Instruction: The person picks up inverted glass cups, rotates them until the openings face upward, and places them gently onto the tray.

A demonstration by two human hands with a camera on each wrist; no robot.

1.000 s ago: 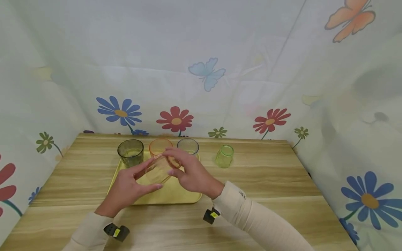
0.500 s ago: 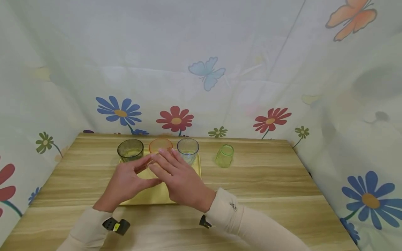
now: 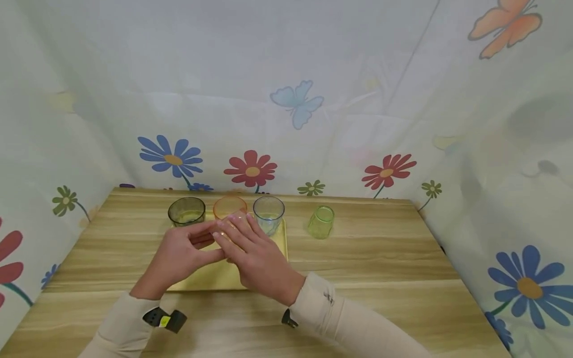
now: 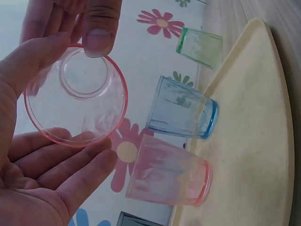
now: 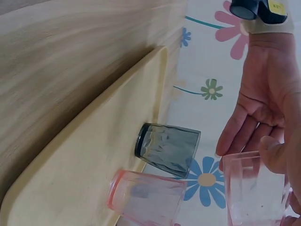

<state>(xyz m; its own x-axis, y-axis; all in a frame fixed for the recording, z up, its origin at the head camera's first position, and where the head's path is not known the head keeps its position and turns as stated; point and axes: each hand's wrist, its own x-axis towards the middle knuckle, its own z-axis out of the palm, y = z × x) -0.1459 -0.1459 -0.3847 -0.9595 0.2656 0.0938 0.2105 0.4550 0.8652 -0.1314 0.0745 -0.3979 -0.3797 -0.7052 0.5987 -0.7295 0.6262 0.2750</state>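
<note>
A clear pink-tinted glass (image 4: pixel 106 113) is held in the air above the tray between both hands. Its pink rim faces the left wrist camera. My left hand (image 3: pixel 179 256) curves round the side of the glass, thumb on one side and fingers on the other. My right hand (image 3: pixel 259 263) grips it too, the thumb pressing at the rim in the left wrist view; its fingers cover most of the glass in the head view. Behind stand a dark grey glass (image 3: pixel 187 211), an orange-rimmed glass (image 3: pixel 230 206) and a blue glass (image 3: pixel 268 219), all upright on the yellow tray (image 3: pixel 201 283).
A green glass (image 3: pixel 321 223) stands upside down on the wooden table (image 3: pixel 371 258), right of the tray. A white curtain (image 3: pixel 215 59) printed with flowers and butterflies rises behind the table and on both sides.
My right hand has turned from the near side of the glass to lay its fingers over it, hiding it from the head view. My left hand keeps its hold, and the standing glasses have not moved.
</note>
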